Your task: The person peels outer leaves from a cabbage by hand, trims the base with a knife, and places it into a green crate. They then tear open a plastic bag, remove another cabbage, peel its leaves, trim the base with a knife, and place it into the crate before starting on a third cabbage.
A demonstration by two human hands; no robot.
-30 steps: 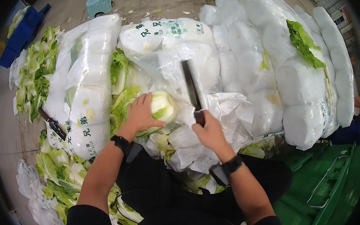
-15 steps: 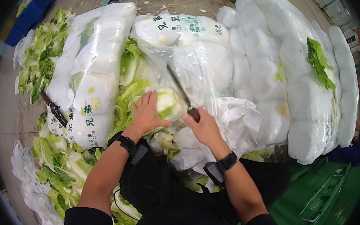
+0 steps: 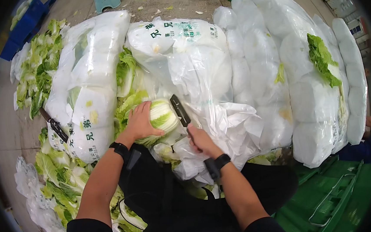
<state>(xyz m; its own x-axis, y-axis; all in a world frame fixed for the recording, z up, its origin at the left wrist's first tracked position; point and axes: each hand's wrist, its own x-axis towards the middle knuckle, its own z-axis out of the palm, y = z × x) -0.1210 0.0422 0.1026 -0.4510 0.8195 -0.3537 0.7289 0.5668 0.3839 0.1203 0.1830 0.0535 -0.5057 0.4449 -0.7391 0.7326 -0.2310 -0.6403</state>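
A Chinese cabbage (image 3: 163, 116), pale with light green leaves, lies in front of me with its base end turned to the right. My left hand (image 3: 140, 123) grips it from the left, fingers over the top and thumb along the near side. In my right hand (image 3: 202, 140) is a knife (image 3: 179, 109) with a dark, broad blade. The blade stands beside the cabbage's right end; whether it touches is hard to tell. Loose green leaves (image 3: 128, 108) lie beyond my left hand, and crumpled white wrapping (image 3: 234, 121) spreads to the right of the knife.
Plastic bags of wrapped cabbages (image 3: 99, 74) lie left, with another knife (image 3: 53, 124) on the left one. More bags (image 3: 263, 75) line the right. Trimmed leaves (image 3: 64, 178) heap at lower left. Green crates (image 3: 331, 196) stand lower right, and a blue stool (image 3: 107, 0) stands far off.
My right hand has drawn nearer to me, and the knife has turned so its broad side shows by the cabbage's end. My left hand stays on the cabbage. The view has shifted slightly.
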